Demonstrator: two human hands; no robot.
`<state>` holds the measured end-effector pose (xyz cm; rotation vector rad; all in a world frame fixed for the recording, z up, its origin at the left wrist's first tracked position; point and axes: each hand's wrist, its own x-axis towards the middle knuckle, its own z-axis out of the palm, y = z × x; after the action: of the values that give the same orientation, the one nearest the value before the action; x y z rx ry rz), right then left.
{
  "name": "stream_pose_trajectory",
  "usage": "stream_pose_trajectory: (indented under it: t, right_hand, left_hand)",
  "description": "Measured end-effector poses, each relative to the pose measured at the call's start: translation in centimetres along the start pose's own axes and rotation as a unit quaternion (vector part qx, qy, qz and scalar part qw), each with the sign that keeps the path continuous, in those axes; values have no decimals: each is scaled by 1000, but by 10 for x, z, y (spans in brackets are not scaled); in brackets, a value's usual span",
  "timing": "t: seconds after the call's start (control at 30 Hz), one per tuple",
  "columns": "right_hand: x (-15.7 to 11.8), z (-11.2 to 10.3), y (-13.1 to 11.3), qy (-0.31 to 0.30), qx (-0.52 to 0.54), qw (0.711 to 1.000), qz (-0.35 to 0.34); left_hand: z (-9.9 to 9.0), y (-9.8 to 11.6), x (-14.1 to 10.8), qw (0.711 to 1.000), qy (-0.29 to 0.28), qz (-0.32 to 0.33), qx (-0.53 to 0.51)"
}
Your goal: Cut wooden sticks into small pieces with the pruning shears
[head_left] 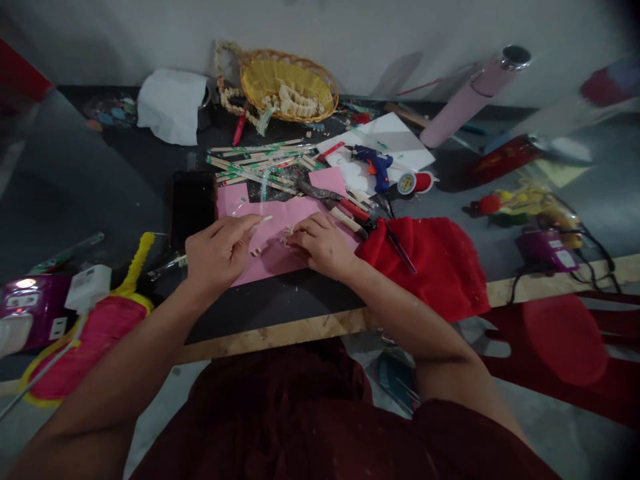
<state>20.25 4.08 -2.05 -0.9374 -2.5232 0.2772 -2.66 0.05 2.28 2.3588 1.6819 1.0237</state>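
My left hand [217, 250] is closed in a pinch above the left part of a pink paper sheet [273, 263]. A short pale stick [267, 219] pokes out past its fingertips. My right hand [323, 245] bends its fingers together over the sheet, at a small cluster of pale wooden bits [287, 235]. Between the hands, a few more short pale pieces [257, 252] lie on the paper. Red-handled pliers [333, 199] rest just beyond my right hand. Behind the sheet, several wooden chopsticks with green printed wrappers [257, 160] lie in a loose pile.
A blue glue gun [374, 165] and a red thread spool [417, 182] lie behind right. Red cloth [430, 267] with scissors sits by my right forearm. A phone [193, 207] lies left. Along the wall stand a yellow basket [250, 73] and a pink flask [455, 113].
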Motion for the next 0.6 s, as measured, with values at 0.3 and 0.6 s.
stream_pose_trajectory:
  t: [0.3, 0.6]
  right_hand:
    - [4, -5, -9, 71, 41, 997, -2]
    - [4, -13, -31, 133, 218, 966, 45]
  left_hand:
    - [8, 7, -7, 998, -48, 23, -22]
    - [12, 9, -8, 998, -47, 44, -29]
